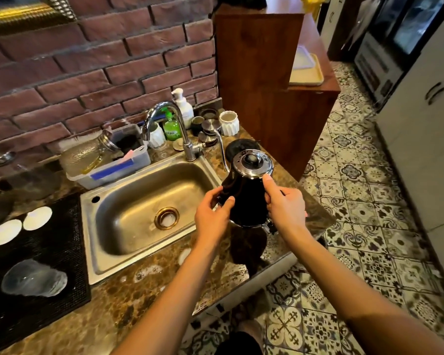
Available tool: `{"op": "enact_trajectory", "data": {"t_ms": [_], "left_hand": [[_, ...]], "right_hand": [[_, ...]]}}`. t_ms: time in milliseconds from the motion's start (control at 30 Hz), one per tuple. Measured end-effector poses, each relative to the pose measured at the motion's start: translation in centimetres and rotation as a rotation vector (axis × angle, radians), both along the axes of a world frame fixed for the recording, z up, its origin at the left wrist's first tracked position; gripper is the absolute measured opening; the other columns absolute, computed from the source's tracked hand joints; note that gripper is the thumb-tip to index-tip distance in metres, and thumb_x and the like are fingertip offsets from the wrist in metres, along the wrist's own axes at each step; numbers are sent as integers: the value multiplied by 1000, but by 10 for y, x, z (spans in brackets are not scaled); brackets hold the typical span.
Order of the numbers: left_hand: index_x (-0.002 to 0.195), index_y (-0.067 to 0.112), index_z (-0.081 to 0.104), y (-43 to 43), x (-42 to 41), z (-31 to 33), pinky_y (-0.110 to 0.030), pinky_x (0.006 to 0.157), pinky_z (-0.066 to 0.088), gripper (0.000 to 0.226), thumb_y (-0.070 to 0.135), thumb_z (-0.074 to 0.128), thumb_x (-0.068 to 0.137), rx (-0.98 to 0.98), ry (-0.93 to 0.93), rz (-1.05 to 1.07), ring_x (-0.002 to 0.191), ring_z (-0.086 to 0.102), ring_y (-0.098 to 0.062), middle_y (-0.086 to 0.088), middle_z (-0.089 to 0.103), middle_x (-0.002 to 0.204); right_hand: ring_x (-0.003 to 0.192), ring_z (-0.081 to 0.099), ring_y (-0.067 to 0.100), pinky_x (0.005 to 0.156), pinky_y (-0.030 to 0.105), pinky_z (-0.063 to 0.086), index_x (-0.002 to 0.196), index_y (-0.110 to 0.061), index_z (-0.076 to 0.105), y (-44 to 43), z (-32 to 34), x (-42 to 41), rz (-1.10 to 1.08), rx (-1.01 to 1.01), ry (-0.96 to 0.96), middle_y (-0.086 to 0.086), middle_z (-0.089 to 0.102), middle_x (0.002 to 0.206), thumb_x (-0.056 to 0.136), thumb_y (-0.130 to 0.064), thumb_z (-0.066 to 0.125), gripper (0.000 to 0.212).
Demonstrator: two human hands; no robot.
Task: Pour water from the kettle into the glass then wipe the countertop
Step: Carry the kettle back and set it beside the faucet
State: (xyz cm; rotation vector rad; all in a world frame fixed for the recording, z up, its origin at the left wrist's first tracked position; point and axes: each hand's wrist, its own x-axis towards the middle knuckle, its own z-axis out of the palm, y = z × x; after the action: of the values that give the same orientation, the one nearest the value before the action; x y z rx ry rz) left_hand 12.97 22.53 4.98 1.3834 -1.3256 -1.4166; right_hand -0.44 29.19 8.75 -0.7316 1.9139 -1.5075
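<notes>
A black gooseneck kettle (246, 198) with a chrome lid is held just above the brown marble countertop (128, 298), right of the sink. My right hand (285, 203) grips its handle side, thumb up near the lid rim. My left hand (213, 213) is closed on the kettle's left side, fingers pinching something dark there; I cannot tell if it is a cloth. The thin spout (222, 149) curves up toward the tap. A clear glass (34, 278) lies on a black mat (51, 254) at the left.
A steel sink (128, 206) with a chrome tap (180, 129) is left of the kettle. The round black kettle base (239, 146) sits behind it. Soap bottles, white cups and a plastic bin line the brick wall. Wet foam patches (146, 272) dot the counter. The counter edge drops to tiled floor at right.
</notes>
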Motion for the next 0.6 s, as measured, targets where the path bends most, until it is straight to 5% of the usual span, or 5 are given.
{"op": "enact_trajectory", "data": {"t_ms": [200, 367, 600], "left_hand": [[120, 23, 69, -36, -43, -3, -37, 98, 57, 31, 20, 74, 89, 6, 22, 57, 115, 67, -17, -2, 72, 121], [114, 38, 68, -65, -77, -3, -64, 95, 54, 35, 43, 74, 79, 51, 32, 138, 115, 67, -40, -3, 73, 119], [119, 28, 69, -106, -110, -3, -46, 103, 55, 31, 29, 74, 89, 22, 73, 235, 117, 65, -15, 2, 70, 124]], "right_hand": [[47, 30, 16, 54, 34, 24, 49, -16, 40, -42, -6, -38, 13, -38, 4, 2, 35, 49, 93, -53, 60, 61], [54, 28, 22, 56, 39, 22, 51, -12, 42, -83, -4, -68, 61, -47, 12, 9, 32, 54, 92, -56, 60, 63], [56, 30, 24, 60, 41, 26, 53, -2, 35, -131, -3, -99, 108, -42, 45, 11, 34, 56, 91, -61, 56, 73]]}}
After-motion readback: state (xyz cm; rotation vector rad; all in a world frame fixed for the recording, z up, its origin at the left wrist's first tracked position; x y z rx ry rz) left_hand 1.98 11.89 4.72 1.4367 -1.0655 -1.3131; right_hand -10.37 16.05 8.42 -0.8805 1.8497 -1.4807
